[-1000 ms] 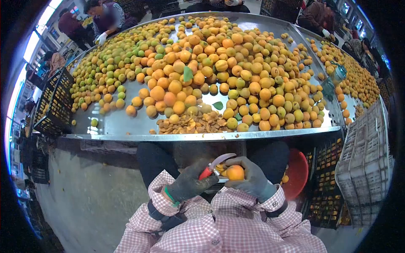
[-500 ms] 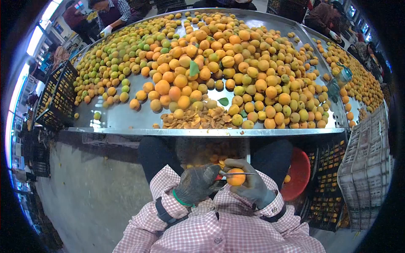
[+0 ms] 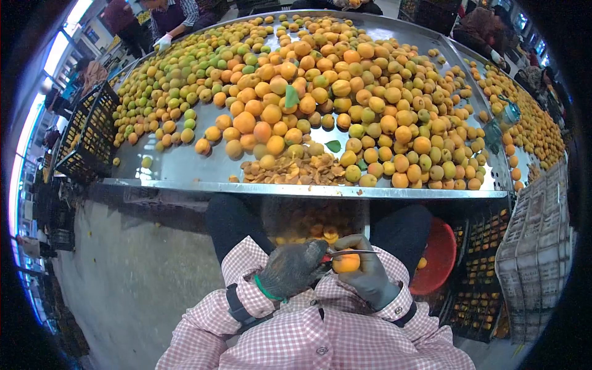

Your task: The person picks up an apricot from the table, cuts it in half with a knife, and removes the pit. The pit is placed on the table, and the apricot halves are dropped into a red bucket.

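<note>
My left hand, in a dark knitted glove with a green cuff, is closed round the handle of a knife. The thin blade points right and lies across the upper part of an orange apricot. That apricot is in the fingers of my right hand, which wears a grey glove. Both hands are in front of my lap, below the metal table's front edge. Between my knees, partly hidden, is a container with orange apricot pieces.
Many apricots cover the table, with a heap of brown-orange scraps near its front edge. A red basin, black crates and a white crate stand at right. Another black crate is at left. Co-workers sit around.
The apricot has turned slightly in my right hand, and the blade sits over its top. The whole view has shifted a little; both grips remain.
</note>
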Demonstrator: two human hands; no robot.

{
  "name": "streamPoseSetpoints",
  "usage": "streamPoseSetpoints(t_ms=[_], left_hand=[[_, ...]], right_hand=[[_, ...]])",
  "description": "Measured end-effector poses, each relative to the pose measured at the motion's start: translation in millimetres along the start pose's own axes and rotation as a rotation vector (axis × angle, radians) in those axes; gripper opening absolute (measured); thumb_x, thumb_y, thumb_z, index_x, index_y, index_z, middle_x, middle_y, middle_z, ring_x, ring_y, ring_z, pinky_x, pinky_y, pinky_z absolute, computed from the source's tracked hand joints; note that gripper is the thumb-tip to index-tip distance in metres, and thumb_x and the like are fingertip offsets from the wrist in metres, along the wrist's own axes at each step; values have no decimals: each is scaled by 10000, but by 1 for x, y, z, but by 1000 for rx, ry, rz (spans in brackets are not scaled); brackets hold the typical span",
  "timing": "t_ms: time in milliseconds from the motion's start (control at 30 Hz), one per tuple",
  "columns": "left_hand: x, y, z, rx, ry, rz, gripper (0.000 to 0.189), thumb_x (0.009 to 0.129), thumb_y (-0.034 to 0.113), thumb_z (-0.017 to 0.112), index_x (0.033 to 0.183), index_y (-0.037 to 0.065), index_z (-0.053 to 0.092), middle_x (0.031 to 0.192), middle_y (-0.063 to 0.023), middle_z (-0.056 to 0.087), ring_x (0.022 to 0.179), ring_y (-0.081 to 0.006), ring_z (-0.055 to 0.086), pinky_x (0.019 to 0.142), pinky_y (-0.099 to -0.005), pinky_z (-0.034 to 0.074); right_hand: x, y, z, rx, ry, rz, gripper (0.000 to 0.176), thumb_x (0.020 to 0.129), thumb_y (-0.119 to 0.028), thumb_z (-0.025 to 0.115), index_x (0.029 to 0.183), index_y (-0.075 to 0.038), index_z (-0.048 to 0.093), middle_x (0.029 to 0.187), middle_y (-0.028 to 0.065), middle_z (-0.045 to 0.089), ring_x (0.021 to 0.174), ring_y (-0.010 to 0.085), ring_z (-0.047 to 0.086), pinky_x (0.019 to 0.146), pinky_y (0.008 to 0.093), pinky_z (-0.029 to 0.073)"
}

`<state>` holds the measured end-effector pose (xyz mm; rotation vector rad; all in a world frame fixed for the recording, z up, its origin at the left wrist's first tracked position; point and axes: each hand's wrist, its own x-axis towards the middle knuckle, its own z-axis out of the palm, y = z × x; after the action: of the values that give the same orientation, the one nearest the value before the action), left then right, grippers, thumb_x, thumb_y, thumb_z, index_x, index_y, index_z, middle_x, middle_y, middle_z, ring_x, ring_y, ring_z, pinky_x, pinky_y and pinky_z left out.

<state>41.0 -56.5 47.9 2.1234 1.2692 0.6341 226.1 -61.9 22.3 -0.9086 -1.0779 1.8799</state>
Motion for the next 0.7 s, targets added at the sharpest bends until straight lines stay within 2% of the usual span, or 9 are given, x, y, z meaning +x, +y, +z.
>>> streamPoseSetpoints(t_ms=[167, 267, 333, 367, 433, 533, 567, 633, 700], left_hand=[[-6, 5, 1, 49, -66, -89, 279, 752, 229, 666, 926, 66, 521, 699, -144, 603, 608, -359, 612, 516, -449, 468], [-5, 5, 1, 91, -72, -90, 276, 759, 247, 666, 936, 72, 547, 747, -142, 621, 645, -334, 627, 533, -426, 478], [-2, 4, 2, 137, -82, -105, 268, 769, 263, 663, 941, 76, 579, 798, -139, 639, 692, -308, 644, 554, -400, 492], [0, 2, 4, 123, -84, -125, 271, 768, 258, 661, 950, 77, 576, 809, -140, 640, 704, -309, 644, 566, -401, 493], [6, -4, 8, 110, -77, -141, 274, 766, 252, 660, 959, 78, 574, 819, -140, 641, 715, -309, 644, 578, -402, 495], [7, -9, 16, 99, -63, -140, 289, 765, 258, 660, 975, 83, 569, 821, -138, 642, 739, -315, 643, 603, -411, 495], [7, -10, 19, 124, -39, -157, 310, 765, 270, 664, 993, 84, 566, 809, -142, 641, 741, -322, 641, 609, -411, 497], [7, -8, 15, 150, -10, -173, 332, 766, 283, 668, 1011, 85, 564, 798, -145, 640, 743, -329, 639, 615, -411, 499], [7, -3, 7, 30, -106, -238, 420, 775, 250, 675, 1124, 74, 521, 875, -154, 637, 809, -319, 642, 652, -402, 502]], right_hand=[[-3, 3, -2, -54, -29, 17, 524, 633, 78, 606, 1107, -85, 453, 991, 24, 474, 885, 117, 496, 793, 256, 432], [-5, -7, 7, -231, -13, -174, 429, 730, -12, 636, 1105, -56, 434, 1014, 32, 482, 905, 119, 489, 781, 240, 429], [-8, -13, 20, -22, 141, 107, 410, 733, -14, 600, 1106, -54, 434, 1020, 41, 463, 917, 130, 487, 777, 245, 434], [-9, -8, 17, -25, 142, 108, 410, 733, -14, 600, 1106, -54, 434, 1020, 41, 463, 917, 130, 487, 777, 245, 434], [-6, 2, 10, -442, 79, -34, 447, 700, -14, 620, 1104, -48, 432, 1032, 57, 455, 919, 140, 484, 777, 254, 441], [3, -8, 23, -23, 321, 113, 464, 677, -8, 645, 1097, -41, 450, 1031, 62, 456, 944, 161, 479, 791, 277, 448], [5, -2, 19, -25, 320, 112, 464, 677, -8, 645, 1097, -41, 450, 1031, 62, 456, 944, 161, 479, 791, 277, 448], [11, 14, 10, -315, 318, -75, 472, 672, -20, 665, 1097, -41, 460, 1033, 66, 471, 960, 169, 481, 816, 301, 448], [15, 7, -2, -365, 212, -109, 472, 676, -23, 666, 1100, -44, 460, 1046, 72, 474, 980, 175, 484, 834, 307, 445]])
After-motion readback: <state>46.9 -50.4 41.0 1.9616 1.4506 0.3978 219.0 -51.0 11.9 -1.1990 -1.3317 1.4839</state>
